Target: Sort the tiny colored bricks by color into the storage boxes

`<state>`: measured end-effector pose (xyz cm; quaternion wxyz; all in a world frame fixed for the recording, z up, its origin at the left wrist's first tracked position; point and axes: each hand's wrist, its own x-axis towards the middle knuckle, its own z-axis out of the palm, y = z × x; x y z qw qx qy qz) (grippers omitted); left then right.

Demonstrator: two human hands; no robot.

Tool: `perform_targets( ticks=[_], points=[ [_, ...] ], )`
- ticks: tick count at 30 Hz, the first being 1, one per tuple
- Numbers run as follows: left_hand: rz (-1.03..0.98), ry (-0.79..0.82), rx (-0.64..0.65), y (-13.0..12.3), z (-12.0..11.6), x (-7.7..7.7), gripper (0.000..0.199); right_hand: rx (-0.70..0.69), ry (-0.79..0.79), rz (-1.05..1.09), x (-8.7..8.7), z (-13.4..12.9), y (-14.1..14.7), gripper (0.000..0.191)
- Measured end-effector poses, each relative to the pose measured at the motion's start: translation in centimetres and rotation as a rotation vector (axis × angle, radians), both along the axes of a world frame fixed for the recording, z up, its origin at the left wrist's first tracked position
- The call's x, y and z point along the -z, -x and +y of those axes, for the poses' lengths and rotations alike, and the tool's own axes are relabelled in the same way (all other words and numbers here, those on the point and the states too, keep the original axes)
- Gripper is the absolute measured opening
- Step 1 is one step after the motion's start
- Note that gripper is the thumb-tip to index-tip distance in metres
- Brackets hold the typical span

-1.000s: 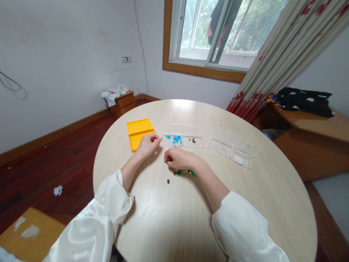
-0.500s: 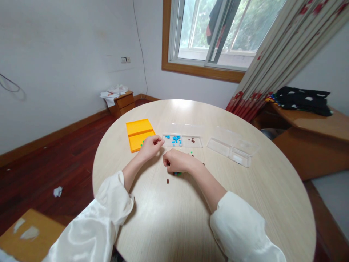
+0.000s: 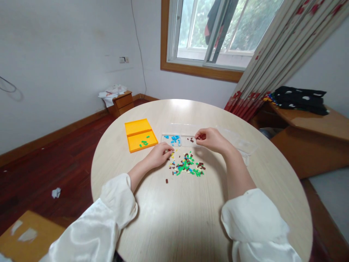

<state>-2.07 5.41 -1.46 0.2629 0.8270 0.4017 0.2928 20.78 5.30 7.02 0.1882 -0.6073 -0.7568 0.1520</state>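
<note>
My right hand [image 3: 214,140] is closed in a pinch, with dark brown building bricks [image 3: 200,137] at its fingertips. It hangs over the right end of a clear plastic case [image 3: 188,145], whose right compartment has a few brown pieces and whose left has blue ones. Beside the near edge of that case, my left hand [image 3: 158,154] has its fingers drawn together; whatever is between them is too small to make out. Right of it lies a loose pile of building bricks [image 3: 188,165], mostly green and brown with some yellow and blue.
An open yellow case [image 3: 138,125] with several green bricks stands at the left. A single brown brick [image 3: 167,181] lies nearer me. Another clear case [image 3: 246,158] is partly hidden behind my right forearm. The round table's edge [image 3: 94,163] curves past on the left.
My right hand has gone from the pile up and right to the clear case, uncovering the pile. My left hand has moved from beside the yellow case towards the pile's yellow pieces.
</note>
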Motion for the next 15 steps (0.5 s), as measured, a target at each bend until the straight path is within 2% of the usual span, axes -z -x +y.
perform_targets(
  ticks=[6,15],
  points=[
    [0.049,-0.095,0.127,-1.2,-0.5,-0.1,0.015,0.087,-0.011,-0.042,2.0,1.2,-0.9,0.013],
    [0.197,-0.191,0.188,-3.4,-1.4,-0.4,0.027,0.101,-0.115,-0.016,3.6,1.9,-0.7,0.013]
  ],
)
